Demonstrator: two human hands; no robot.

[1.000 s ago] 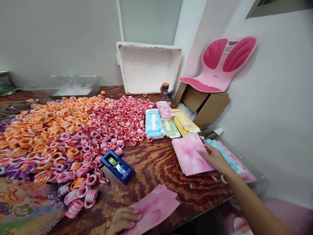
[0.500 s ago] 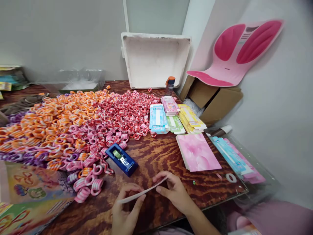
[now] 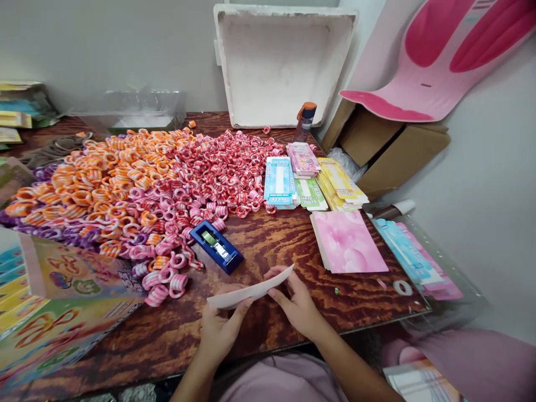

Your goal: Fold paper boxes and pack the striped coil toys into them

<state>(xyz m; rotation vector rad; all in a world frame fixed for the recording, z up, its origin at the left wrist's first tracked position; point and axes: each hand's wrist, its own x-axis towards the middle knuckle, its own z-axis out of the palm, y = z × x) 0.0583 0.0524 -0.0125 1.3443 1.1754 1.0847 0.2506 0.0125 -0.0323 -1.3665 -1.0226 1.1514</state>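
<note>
Between my two hands a thin whitish card (image 3: 253, 292) is held above the front of the wooden table, slightly bowed, its pale side towards me. My left hand (image 3: 221, 326) pinches its left end, thumb in front and fingers behind. At the right end, my right hand (image 3: 292, 297) grips it the same way. Just beyond the hands lies a blue tape dispenser (image 3: 216, 247) with a shiny strip along its middle. To the right rests a stack of pink cards (image 3: 350, 243) with a pale heart pattern.
A large heap of coiled rings (image 3: 167, 184) in orange, pink, red and purple covers the left. Flat printed packets in blue (image 3: 279, 181), pink (image 3: 303, 159) and yellow (image 3: 341, 181) lie behind the pink stack. A bottle (image 3: 305, 123) and white bin (image 3: 285, 67) stand behind; a printed box (image 3: 71, 324) stands front left.
The card has tilted so more of its pale face shows, still held in both hands. The head view has dipped, so the table things sit higher in the picture.
</note>
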